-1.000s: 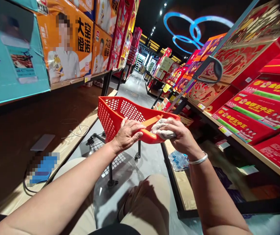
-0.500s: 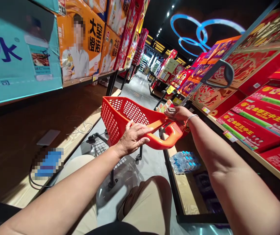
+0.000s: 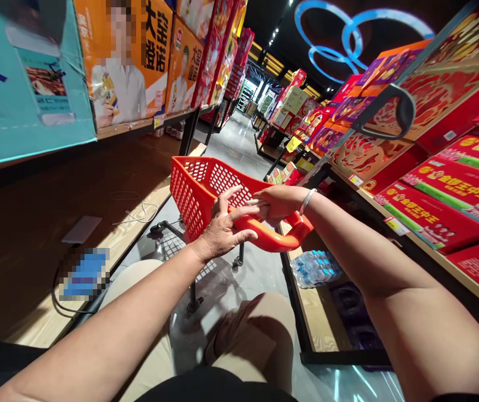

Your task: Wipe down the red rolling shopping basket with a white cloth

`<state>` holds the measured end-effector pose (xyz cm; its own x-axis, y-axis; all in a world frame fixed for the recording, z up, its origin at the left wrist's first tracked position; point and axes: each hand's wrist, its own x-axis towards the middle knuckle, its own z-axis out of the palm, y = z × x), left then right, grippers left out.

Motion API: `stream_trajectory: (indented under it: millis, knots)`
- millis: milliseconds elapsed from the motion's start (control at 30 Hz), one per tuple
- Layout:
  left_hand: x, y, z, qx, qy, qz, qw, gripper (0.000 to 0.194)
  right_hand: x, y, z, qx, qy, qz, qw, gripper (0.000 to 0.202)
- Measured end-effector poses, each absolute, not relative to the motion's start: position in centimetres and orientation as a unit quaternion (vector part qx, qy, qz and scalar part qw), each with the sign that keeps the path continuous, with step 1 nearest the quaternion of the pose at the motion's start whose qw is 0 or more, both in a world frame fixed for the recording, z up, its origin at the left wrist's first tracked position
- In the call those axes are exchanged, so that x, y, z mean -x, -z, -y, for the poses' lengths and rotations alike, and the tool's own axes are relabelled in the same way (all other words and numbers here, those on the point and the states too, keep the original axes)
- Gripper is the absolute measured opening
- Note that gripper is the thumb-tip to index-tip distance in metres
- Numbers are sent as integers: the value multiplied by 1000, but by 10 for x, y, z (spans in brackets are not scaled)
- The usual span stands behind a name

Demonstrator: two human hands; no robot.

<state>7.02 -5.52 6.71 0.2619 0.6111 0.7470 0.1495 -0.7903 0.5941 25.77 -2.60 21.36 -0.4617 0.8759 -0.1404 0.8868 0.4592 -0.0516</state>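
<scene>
An orange-red plastic shopping cart (image 3: 189, 195) with a perforated basket stands in front of me. My left hand (image 3: 223, 226) is at its curved handle (image 3: 273, 239), with the fingers stretched out and spread and the thumb along the near side. From the right, my right hand (image 3: 279, 202) reaches over the handle, a silver bangle on its wrist. Its fingers are extended and meet the fingers of my left hand, partly overlapping them. Neither hand shows anything held. The palm of the right hand is hidden.
Shelves of orange drink cartons (image 3: 122, 61) and a teal carton (image 3: 34, 84) line the left. Red boxes (image 3: 436, 206) fill the right shelf, above shrink-wrapped water bottles (image 3: 315, 268). A white flat object (image 3: 81, 229) and a cable lie on the lower left shelf. A tiled aisle (image 3: 239, 131) runs ahead.
My right hand has left the right end of the handle and moved left to my left hand. The left hand's fingers have lifted and spread. The view has shifted slightly.
</scene>
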Motion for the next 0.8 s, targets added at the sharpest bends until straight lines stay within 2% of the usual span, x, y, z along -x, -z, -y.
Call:
stream_trajectory:
  millis: [67,100,167,267,367,467,533,600,667,800]
  knots:
    - [-71,-68,52,-749,-565,-256,231,93,-248,-220,39,-489,164,-849,116,23]
    - [-70,-68,50,-744,-567,-256,244,108,-246,-223,44,-488,214,-837,123,29]
    - [-67,-70,46,-744,-560,-249,266,126,-247,-228,51,-496,297,-812,75,37]
    - [-62,-71,41,-762,-535,-238,277,132,-253,-232,63,-467,371,-801,-48,47]
    - [-57,-71,38,-777,-505,-259,272,115,-251,-236,79,-422,332,-836,-114,47]
    - [-53,-75,32,-830,-447,-249,224,63,-241,-242,97,-373,238,-894,-68,36]
    - [-51,-78,28,-858,-416,-232,194,40,-237,-249,110,-347,174,-921,-16,30]
    - [-48,-81,25,-860,-409,-240,188,36,-237,-256,127,-325,107,-939,20,28]
    - [-46,-84,26,-855,-411,-253,193,39,-243,-262,148,-310,30,-950,38,29]
    - [-44,-91,32,-866,-395,-243,190,51,-257,-258,192,-353,-108,-929,27,27]
